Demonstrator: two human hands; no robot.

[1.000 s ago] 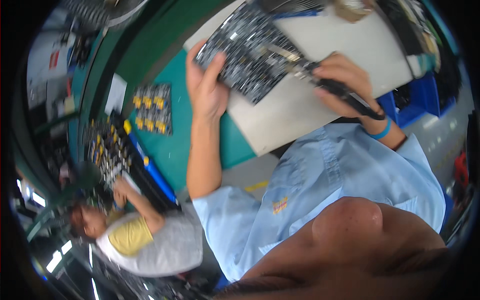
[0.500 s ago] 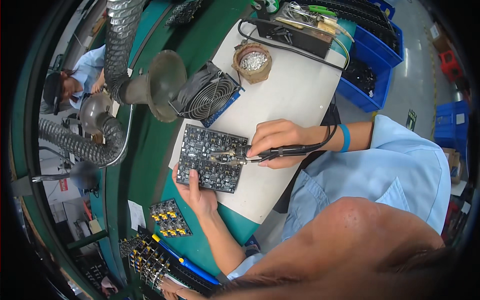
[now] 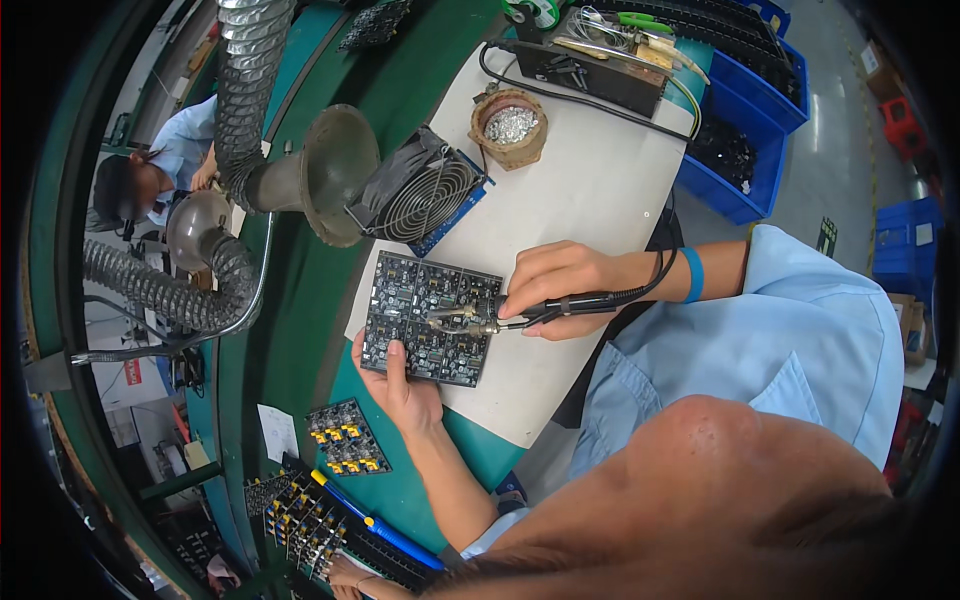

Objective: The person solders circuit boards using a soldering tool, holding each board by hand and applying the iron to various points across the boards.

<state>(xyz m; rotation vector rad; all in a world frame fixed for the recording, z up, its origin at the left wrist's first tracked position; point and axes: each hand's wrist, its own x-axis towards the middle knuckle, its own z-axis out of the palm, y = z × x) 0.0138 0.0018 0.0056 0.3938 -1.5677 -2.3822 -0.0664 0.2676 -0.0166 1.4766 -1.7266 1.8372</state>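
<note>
My left hand (image 3: 410, 402) grips the lower left edge of a black circuit board panel (image 3: 402, 290), thumb on top and fingers beneath. The panel is crowded with small components. In my right hand (image 3: 562, 278) is a pair of black-handled soldering tweezers (image 3: 590, 301) with a cable running back along the wrist. Its two metal tips lie over the middle right of the panel; whether they touch a component is too small to tell. Just beyond the panel stands a small fan (image 3: 432, 205) with a wire grille.
A pot of silvery bits (image 3: 510, 122) stands on the pale mat (image 3: 590, 190). An extraction funnel (image 3: 340, 175) hangs at left. Near left lie a board with yellow parts (image 3: 347, 437) and a blue desoldering pump (image 3: 400, 540). Blue bins (image 3: 725, 190) stand right; a co-worker (image 3: 170, 160) sits far left.
The whole view has shifted slightly. My hands, the panel and the tweezers keep nearly the same places relative to each other.
</note>
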